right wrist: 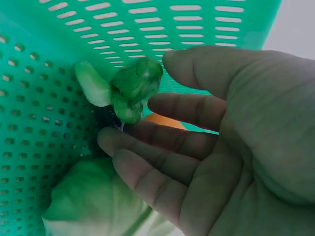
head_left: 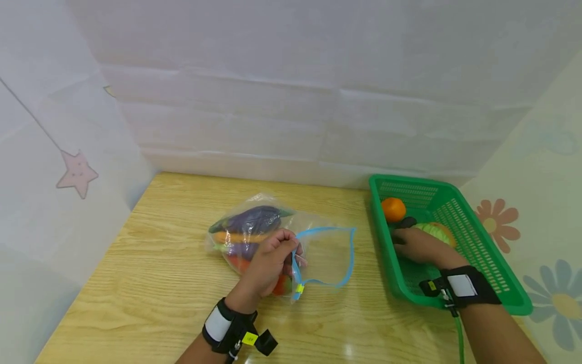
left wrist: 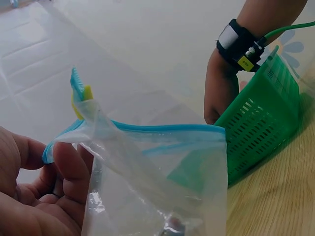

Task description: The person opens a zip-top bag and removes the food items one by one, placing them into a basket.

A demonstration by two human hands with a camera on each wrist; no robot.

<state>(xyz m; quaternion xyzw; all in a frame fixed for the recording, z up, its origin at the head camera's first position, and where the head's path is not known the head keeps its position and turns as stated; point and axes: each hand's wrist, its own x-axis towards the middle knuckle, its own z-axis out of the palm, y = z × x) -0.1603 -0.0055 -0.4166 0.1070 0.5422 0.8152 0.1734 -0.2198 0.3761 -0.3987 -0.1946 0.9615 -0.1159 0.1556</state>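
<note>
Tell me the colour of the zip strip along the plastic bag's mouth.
The zip strip is blue, seen best in the left wrist view.

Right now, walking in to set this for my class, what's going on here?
A person's left grip pinches the blue edge of a clear bag that lies on the table, with purple eggplants visible inside. The right grip is down in the green basket, close to a dark green vegetable; whether it touches that is unclear. An orange fruit and a pale green cabbage sit there too.

wood-grain table (head_left: 150,263) — on it, clear bag (head_left: 325,255), green basket (head_left: 475,247)
</note>
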